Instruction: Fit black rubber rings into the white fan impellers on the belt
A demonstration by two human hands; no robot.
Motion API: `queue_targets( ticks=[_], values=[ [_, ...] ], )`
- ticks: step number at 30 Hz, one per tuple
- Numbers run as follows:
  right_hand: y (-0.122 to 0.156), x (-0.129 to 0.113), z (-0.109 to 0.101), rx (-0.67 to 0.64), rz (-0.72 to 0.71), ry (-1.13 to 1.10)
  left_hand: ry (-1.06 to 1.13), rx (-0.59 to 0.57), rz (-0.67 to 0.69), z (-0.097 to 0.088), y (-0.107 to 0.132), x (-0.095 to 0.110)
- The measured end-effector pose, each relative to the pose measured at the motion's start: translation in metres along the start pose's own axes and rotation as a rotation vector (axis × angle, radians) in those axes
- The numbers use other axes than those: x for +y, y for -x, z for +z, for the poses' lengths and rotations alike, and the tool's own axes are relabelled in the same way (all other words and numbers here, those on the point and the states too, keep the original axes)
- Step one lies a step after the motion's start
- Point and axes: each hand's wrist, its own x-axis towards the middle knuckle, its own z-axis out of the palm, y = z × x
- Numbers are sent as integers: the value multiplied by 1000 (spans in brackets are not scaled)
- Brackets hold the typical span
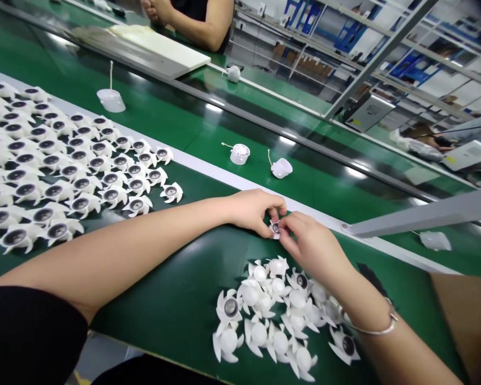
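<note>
White plastic part clamped between left hand and right hand, others heaped nearby.

From my end the feed comes through bright and fairly even, with the light falling from overhead. Long white glare streaks lie across the glossy green bench, and softer sheen patches show nearer the camera. Shadows stay faint and short beneath the white plastic vanes. The left hand and right hand look reasonably sharp, though the small white piece between them is partly hidden and hard to resolve. Toward the edges I get wide-lens bending: the steel shelving leans and softens, and the top right corner darkens. The grey metal beam also looks stretched.
</note>
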Motion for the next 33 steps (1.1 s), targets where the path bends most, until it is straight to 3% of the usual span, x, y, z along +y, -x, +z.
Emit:
queue_targets(
  ticks=[10,14,18,21,25,28,31,33],
  values=[
    [0,-4,4,57,-66,198,-18,0,-27,-2,-1,4],
    [5,-8,2,69,-167,242,2,8,-35,-1,-1,1],
    [18,-15,-7,41,-265,398,40,8,-25,0,-1,-2],
    [14,-7,-22,92,-217,371,41,0,-22,0,-3,-4],
    [-41,19,-35,262,-1,166,23,9,-26,0,-5,-3],
    [-110,31,-25,280,2,120,12,26,-32,-1,-4,-3],
    [-169,29,-5,69,-121,152,37,7,-28,-3,-1,-4],
    [-190,24,4,-78,-114,191,60,-14,-26,-3,1,-5]
  ],
)
